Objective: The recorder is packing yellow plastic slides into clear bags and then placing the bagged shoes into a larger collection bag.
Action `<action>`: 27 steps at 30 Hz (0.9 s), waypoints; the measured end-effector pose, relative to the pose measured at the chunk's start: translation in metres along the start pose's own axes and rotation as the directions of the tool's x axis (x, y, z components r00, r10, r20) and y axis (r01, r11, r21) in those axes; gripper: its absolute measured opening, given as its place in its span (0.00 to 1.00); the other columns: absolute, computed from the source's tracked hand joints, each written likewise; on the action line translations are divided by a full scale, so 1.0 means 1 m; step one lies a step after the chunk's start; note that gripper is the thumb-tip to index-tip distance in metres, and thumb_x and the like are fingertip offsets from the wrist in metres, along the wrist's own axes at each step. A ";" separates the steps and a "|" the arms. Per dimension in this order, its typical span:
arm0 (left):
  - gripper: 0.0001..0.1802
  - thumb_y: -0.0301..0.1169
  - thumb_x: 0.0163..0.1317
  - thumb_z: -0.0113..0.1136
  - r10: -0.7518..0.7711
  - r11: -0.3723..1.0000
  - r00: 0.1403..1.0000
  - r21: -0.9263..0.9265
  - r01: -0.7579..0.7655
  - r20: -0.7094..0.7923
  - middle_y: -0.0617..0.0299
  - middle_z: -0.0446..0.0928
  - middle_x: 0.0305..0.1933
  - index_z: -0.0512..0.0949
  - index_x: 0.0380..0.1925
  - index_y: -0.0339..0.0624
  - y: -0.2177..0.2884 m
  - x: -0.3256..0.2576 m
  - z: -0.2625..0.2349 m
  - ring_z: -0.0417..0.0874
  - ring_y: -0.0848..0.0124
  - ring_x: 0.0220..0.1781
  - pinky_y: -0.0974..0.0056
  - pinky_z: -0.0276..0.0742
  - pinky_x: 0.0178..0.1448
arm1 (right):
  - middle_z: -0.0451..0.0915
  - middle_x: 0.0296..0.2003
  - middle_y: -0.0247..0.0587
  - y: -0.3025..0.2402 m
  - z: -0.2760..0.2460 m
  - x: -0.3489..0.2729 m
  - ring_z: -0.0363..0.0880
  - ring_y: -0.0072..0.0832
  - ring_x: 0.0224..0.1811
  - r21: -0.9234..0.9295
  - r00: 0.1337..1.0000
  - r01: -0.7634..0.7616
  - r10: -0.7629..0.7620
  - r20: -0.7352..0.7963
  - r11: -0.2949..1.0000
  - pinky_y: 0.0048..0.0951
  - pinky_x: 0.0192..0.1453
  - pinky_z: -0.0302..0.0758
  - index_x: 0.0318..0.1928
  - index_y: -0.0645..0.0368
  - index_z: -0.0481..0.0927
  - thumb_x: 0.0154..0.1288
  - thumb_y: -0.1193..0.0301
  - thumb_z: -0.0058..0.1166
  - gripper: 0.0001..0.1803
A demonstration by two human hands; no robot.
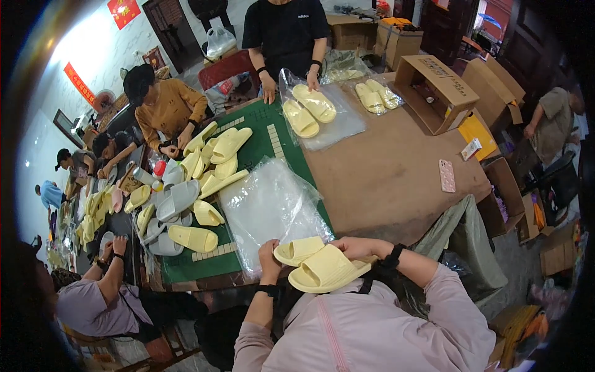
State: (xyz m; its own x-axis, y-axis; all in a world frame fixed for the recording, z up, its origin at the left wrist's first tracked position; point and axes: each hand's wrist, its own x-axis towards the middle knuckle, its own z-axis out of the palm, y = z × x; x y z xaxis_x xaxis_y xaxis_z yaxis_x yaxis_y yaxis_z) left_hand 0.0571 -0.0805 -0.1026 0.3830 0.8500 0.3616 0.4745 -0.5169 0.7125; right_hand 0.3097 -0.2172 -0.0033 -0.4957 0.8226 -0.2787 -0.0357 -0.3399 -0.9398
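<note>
A pair of pale yellow slide slippers [328,270] is up in front of my chest, at the near edge of the table. My right hand [354,248] grips the pair from its right side, fingers partly hidden. Curled beside the slippers' left edge is my left hand [270,259]; whether it pinches a slipper or the bag edge does not show. Just beyond lies a stack of clear plastic bags [266,204], spread over the green mat [204,270]. Loose yellow slippers [193,238] and grey slippers [178,199] are heaped to the left.
Across the table, a person's hand [313,80] touches bagged yellow slippers [310,111]. Another bagged pair [377,97] lies farther right. A pink phone [447,176] and an open carton [432,93] sit on the brown tabletop [378,180]. Other people work along the left side.
</note>
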 end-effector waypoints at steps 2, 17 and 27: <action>0.07 0.29 0.59 0.54 -0.017 0.999 0.999 -0.031 0.016 -0.035 0.53 0.76 0.30 0.78 0.31 0.38 0.009 -0.003 0.000 0.75 0.56 0.35 0.55 0.67 0.43 | 0.75 0.50 0.34 0.004 -0.001 -0.002 0.70 0.19 0.50 -0.023 0.999 0.012 -0.013 -0.040 1.000 0.24 0.56 0.66 0.54 0.62 0.72 0.64 0.70 0.51 0.19; 0.14 0.32 0.58 0.56 0.164 0.982 0.963 0.061 -0.181 0.213 0.55 0.67 0.60 0.80 0.45 0.59 0.090 0.011 0.003 0.59 0.51 0.66 0.41 0.45 0.67 | 0.72 0.35 0.54 0.018 0.007 0.042 0.71 0.48 0.40 -0.853 0.664 -0.118 -0.598 -0.449 0.509 0.42 0.42 0.70 0.26 0.66 0.75 0.49 0.75 0.51 0.06; 0.13 0.29 0.59 0.58 0.407 0.840 0.656 -0.542 0.003 0.635 0.53 0.63 0.64 0.80 0.45 0.50 0.138 0.018 -0.015 0.62 0.57 0.66 0.59 0.57 0.67 | 0.68 0.46 0.61 0.048 -0.017 0.067 0.67 0.53 0.47 -0.716 0.524 -0.269 -0.526 -0.670 0.644 0.45 0.48 0.66 0.34 0.64 0.72 0.54 0.67 0.52 0.12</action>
State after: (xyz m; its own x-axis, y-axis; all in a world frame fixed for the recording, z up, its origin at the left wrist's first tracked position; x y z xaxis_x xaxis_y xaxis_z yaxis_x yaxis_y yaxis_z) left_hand 0.1177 -0.1351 0.0112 0.9479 0.2831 0.1458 -0.0299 -0.3765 0.9259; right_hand 0.2898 -0.1707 -0.0708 0.3406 0.9150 0.2163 0.7322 -0.1138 -0.6715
